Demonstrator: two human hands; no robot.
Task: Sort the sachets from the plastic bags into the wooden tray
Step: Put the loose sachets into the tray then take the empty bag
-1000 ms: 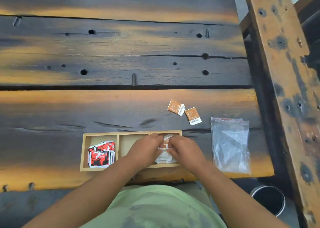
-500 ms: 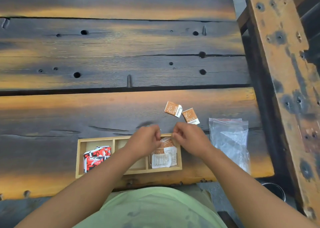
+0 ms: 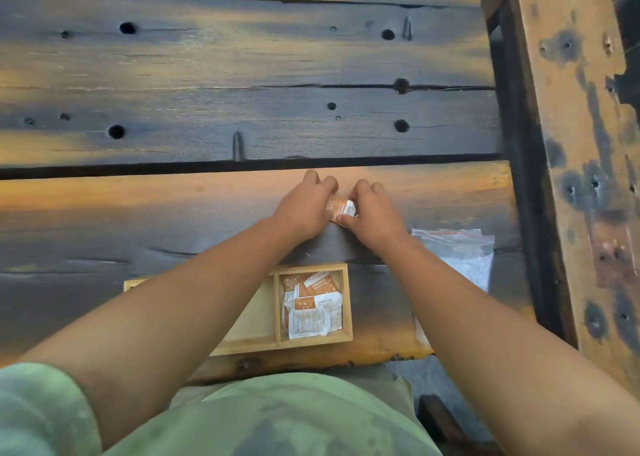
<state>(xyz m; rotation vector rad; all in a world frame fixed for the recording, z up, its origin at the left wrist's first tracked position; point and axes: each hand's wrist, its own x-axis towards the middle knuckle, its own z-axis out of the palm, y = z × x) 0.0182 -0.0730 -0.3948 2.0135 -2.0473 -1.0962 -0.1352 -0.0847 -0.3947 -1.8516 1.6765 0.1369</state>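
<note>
On the charred plank table (image 3: 173, 213), beyond the wooden tray (image 3: 313, 339), both hands closed on the orange sachets (image 3: 341, 208): left hand (image 3: 304, 210) beside right hand (image 3: 372, 215), tray nearer the body.

A dark, orange-streaked plank table (image 3: 242, 102) with holes, beside a weathered wooden beam (image 3: 568, 144)

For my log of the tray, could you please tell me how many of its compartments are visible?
2: the right compartment holds orange sachets; the middle compartment shows bare wood. The left arm hides the wooden tray's left part.
</note>
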